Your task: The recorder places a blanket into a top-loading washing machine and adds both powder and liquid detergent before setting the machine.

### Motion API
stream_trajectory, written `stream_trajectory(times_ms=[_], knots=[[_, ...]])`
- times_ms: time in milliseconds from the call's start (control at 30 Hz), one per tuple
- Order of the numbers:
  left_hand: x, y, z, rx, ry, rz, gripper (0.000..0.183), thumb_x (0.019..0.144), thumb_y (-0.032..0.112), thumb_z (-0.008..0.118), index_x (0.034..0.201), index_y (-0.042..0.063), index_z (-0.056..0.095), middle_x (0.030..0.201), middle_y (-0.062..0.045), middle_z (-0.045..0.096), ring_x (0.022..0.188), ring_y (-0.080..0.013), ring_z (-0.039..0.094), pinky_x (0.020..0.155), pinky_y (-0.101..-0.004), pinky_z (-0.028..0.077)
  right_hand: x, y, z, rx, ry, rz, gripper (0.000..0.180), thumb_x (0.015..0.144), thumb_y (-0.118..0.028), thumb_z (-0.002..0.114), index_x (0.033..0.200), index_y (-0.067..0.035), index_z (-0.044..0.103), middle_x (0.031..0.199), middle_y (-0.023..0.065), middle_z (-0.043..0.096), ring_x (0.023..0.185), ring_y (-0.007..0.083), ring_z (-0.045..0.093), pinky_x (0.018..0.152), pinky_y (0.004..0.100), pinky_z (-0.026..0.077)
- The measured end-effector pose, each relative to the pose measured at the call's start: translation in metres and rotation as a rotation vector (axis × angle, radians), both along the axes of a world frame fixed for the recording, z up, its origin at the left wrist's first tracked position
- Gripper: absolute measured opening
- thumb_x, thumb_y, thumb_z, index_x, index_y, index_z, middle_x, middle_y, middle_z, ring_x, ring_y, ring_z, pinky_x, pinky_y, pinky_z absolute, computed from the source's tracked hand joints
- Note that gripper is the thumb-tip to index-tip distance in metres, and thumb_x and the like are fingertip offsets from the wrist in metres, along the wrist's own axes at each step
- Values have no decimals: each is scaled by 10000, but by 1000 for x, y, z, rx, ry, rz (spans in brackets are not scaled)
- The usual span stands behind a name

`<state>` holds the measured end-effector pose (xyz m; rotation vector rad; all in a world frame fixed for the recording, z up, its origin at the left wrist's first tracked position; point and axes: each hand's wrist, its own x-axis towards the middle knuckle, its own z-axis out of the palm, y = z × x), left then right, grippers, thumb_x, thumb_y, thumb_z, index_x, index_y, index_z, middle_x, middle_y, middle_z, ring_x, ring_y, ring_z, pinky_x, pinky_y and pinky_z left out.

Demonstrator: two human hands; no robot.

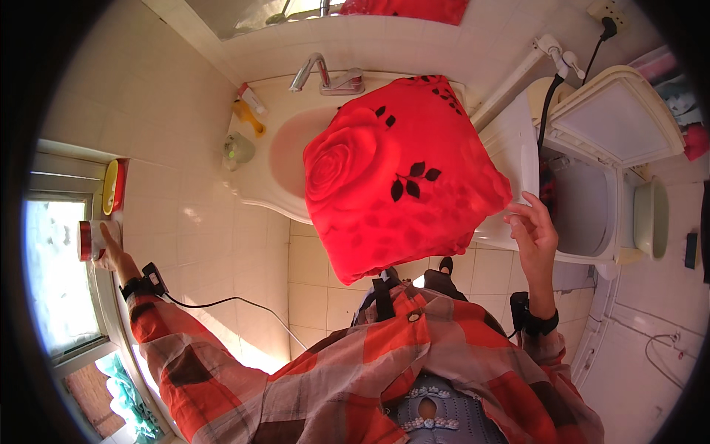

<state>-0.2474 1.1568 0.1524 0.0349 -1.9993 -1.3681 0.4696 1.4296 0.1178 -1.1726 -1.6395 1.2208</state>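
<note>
My left hand (113, 255) is stretched out to the window ledge, with its fingers around a clear jar with a dark red lid (85, 241). A red bundle of fabric or a cushion (371, 183), printed with a large rose and black leaves, rests over the right part of the white washbasin (263, 197) and overhangs its front. Beside the bundle's right corner is my right hand (535, 236), empty, with the fingers bent and apart. Whether its fingertips touch the fabric is hard to tell.
On the right, a white washing machine (582, 205) has its lid (615, 119) raised, with dark and red fabric inside. A chrome faucet (316, 72) rises behind the basin. A yellow brush or scraper (248, 117) and a translucent container (238, 149) stand on its left rim.
</note>
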Motion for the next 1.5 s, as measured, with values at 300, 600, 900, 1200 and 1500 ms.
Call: stream_trajectory(times_ms=[300, 600, 900, 1200, 1500], knots=[[11, 1, -18, -144, 173, -61, 541, 663, 219, 777, 1087, 3, 519, 1076, -116, 575, 959, -245, 567, 832, -353, 490, 15, -8, -10, -74, -80, -3, 402, 847, -17, 539, 1235, -12, 430, 992, 88, 591, 864, 111, 579, 755, 210, 452], [205, 84, -80, -71, -45, -616, 439, 751, 212, 711, 1093, 7, 528, 1077, -99, 576, 976, -227, 559, 844, -344, 473, 66, 6, -36, -104, 23, -43, 362, 818, -88, 586, 1167, -49, 497, 930, 103, 608, 806, 144, 581, 672, 265, 483], [514, 206, -106, 34, -743, -1142, 209, 876, 133, 550, 1057, 30, 567, 1012, -63, 602, 974, -151, 563, 820, -298, 457, 164, 61, -39, -145, -103, 131, 310, 823, -77, 576, 1129, -52, 534, 955, 86, 619, 831, 143, 591, 718, 268, 480], [651, 267, -91, 15, -855, -1177, 207, 885, 103, 529, 1061, 0, 561, 1025, -105, 605, 965, -215, 596, 790, -309, 498, 329, 148, -52, -141, 40, -361, 241, 857, -81, 570, 1083, 3, 557, 899, 98, 640, 779, 127, 624, 620, 197, 465], [717, 272, -84, 41, -880, -1110, 196, 889, 80, 513, 1057, -10, 556, 1019, -110, 606, 936, -211, 607, 750, -283, 518, 348, 173, -56, -129, 96, -184, 242, 861, -84, 569, 1081, 14, 553, 903, 101, 637, 777, 131, 620, 674, 213, 482]])
